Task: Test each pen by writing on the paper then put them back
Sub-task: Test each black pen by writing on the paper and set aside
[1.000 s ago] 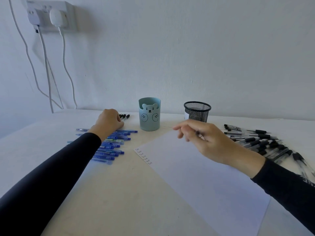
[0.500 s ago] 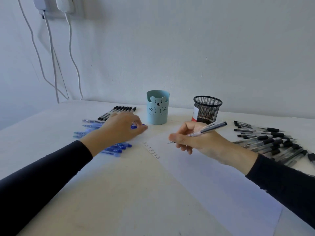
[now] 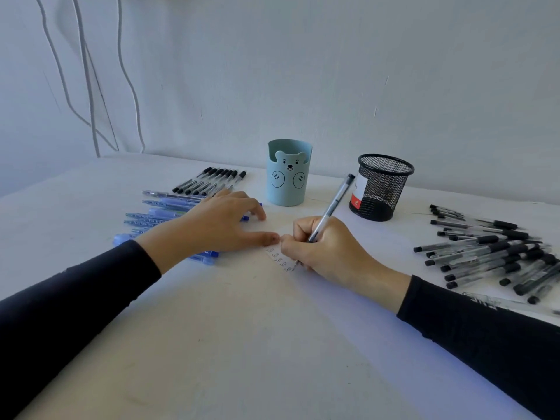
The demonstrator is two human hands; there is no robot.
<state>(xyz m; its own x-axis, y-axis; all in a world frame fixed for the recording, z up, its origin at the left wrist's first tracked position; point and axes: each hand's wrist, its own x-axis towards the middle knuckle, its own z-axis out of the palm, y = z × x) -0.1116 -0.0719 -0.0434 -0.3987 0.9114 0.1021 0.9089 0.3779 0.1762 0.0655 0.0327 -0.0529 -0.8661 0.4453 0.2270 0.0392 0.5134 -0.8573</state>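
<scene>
Right hand (image 3: 327,250): fingers curled round a clear pen (image 3: 333,204), its tip down at the left edge of the paper (image 3: 348,313), beside a column of written words.
Left hand (image 3: 218,225): flat, fingers spread, thumb tip at the paper's corner; palm over blue pens (image 3: 157,215).
Black pens (image 3: 491,253): heaped near the right edge.
Cups: bear cup (image 3: 289,177) and mesh cup (image 3: 381,189), apart, behind the hands.
Table (image 3: 212,344): broad surface between the forearms.
</scene>
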